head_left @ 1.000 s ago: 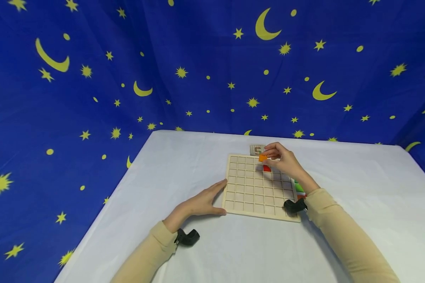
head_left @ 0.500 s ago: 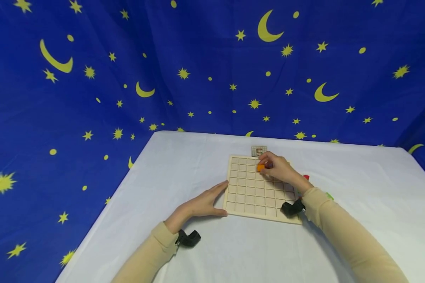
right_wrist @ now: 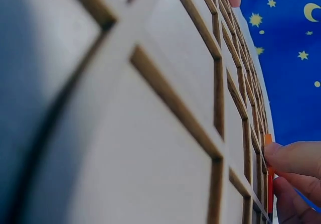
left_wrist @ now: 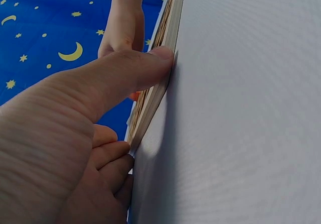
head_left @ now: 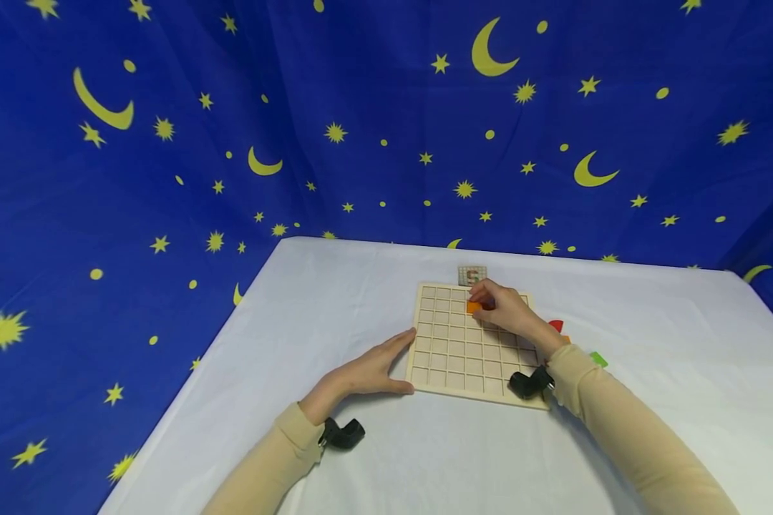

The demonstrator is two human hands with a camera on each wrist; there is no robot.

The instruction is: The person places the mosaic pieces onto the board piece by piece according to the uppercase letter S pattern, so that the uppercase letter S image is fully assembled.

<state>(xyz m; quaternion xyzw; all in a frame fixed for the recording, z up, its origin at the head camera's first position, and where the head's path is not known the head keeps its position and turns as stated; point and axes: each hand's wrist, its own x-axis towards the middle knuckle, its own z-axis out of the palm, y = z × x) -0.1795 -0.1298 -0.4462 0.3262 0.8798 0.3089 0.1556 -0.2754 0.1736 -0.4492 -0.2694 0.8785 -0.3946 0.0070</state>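
Note:
A pale wooden grid board point(head_left: 454, 365) lies on the white table. My left hand point(head_left: 375, 366) rests at the board's left edge, fingers extended; in the left wrist view the thumb point(left_wrist: 150, 66) touches the rim. Over the far part of the grid, my right hand point(head_left: 507, 312) pinches an orange tile point(head_left: 474, 307) between thumb and fingers, down at a cell. The right wrist view shows the thumb on the edge of the orange tile point(right_wrist: 268, 139), with a red tile point(right_wrist: 270, 194) beside it. In the head view that red tile is hidden behind the right hand.
Beyond the board's far edge lies a small patterned card point(head_left: 472, 275). Right of the board, partly behind the right wrist, are loose tiles: red point(head_left: 556, 325), orange point(head_left: 566, 339) and green point(head_left: 598, 359). A blue star-and-moon cloth point(head_left: 361, 107) hangs behind the table.
My right hand has brought the orange tile down from near the far rim onto the grid, covering the red tile there. Loose tiles at the right have come into view. The left hand stays put.

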